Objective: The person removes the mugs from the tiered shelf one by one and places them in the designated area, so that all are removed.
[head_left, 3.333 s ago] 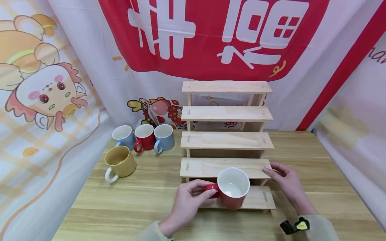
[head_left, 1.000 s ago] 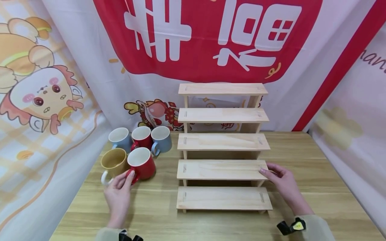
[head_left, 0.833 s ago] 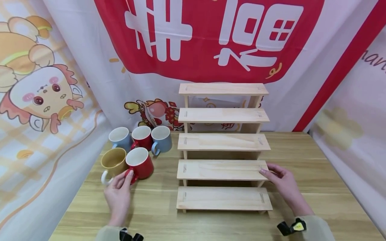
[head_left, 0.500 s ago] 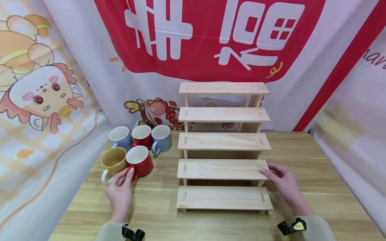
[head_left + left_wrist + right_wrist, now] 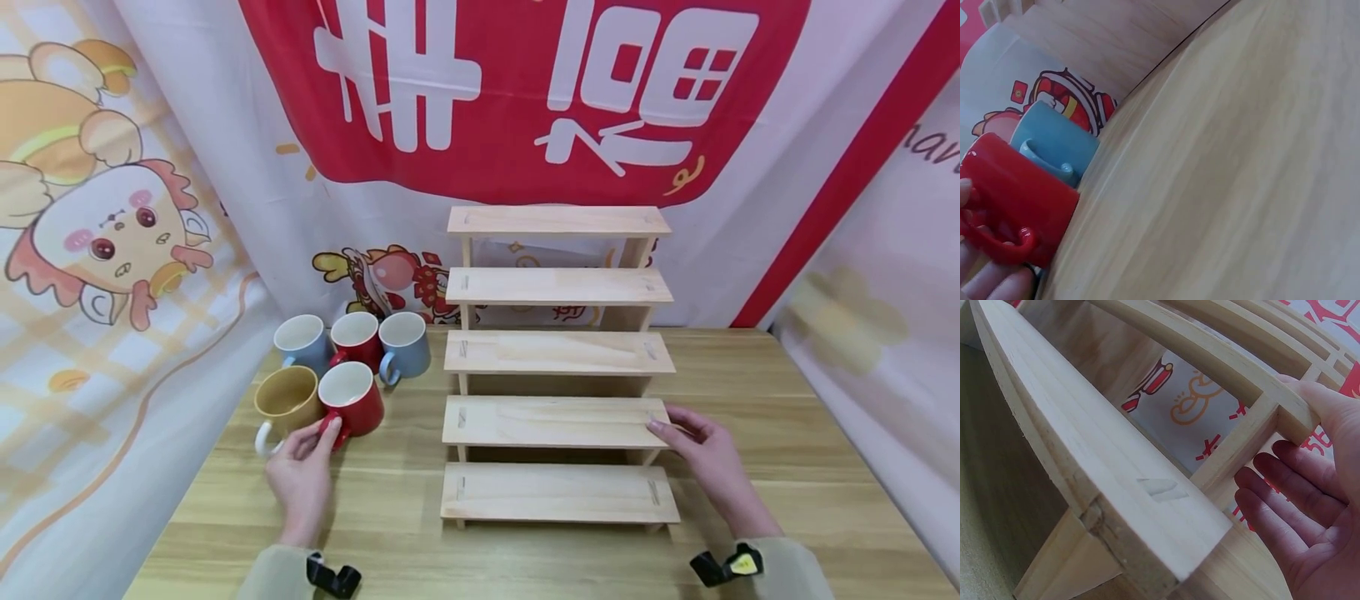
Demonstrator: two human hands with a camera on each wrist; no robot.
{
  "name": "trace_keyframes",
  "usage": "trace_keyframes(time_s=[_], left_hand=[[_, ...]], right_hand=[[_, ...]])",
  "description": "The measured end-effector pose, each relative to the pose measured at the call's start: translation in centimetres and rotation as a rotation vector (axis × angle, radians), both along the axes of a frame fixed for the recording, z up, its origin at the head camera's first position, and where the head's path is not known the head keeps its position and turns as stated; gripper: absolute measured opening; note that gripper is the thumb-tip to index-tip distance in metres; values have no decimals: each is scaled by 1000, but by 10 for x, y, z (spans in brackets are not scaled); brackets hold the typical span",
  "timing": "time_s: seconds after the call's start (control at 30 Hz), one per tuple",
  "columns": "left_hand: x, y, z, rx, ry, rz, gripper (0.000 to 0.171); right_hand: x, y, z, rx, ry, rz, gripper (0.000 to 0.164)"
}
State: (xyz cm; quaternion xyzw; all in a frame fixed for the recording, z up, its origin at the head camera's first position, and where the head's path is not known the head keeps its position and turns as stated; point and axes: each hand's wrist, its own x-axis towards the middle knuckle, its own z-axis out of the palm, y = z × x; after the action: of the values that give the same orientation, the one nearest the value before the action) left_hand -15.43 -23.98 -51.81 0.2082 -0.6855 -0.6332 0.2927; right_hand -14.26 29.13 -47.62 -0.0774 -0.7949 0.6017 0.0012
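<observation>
My left hand [image 5: 302,479] pinches the handle of a red mug [image 5: 362,407], white inside, which stands upright on the table at the left. In the left wrist view the fingers are at the handle of the same red mug [image 5: 1019,194]. A yellow mug [image 5: 288,404] with a white handle stands beside it. Behind are two light blue mugs and another red mug [image 5: 358,340]. My right hand [image 5: 701,450] grips the right end of the second-lowest board of a stepped wooden shelf [image 5: 555,421]; in the right wrist view its thumb lies on top and the fingers beside and below.
The light blue mugs [image 5: 407,343] stand close together along the back left. Five-tiered, the shelf carries nothing on its boards. Printed cloth [image 5: 525,100] hangs behind and at both sides of the wooden table [image 5: 397,542].
The red mug has gone from in front of the shelf to the left, beside the yellow mug, in my left hand. Lately it has shifted only slightly. My right hand stays on the shelf.
</observation>
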Motion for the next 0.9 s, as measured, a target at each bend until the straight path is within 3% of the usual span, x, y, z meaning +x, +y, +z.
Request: trace_keyframes(time_s=[0.13,0.3,0.43,0.57,0.73,0.9], left_hand=[[3,0,6,-60,27,-22,43],[12,8,34,-335,20,-101,62],[13,15,59,-577,17,-283,88],[6,20,75,-890,38,-495,112],[-8,30,78,-1228,24,-654,117],[-15,41,70,-1395,-31,-714,115]], right_hand=[[0,-1,1,13,-8,1,62],[-2,0,1,20,-5,1,61],[-4,1,0,17,2,0,61],[-4,1,1,25,-1,6,61],[-4,2,3,61,-11,22,63],[-5,7,4,103,2,40,62]])
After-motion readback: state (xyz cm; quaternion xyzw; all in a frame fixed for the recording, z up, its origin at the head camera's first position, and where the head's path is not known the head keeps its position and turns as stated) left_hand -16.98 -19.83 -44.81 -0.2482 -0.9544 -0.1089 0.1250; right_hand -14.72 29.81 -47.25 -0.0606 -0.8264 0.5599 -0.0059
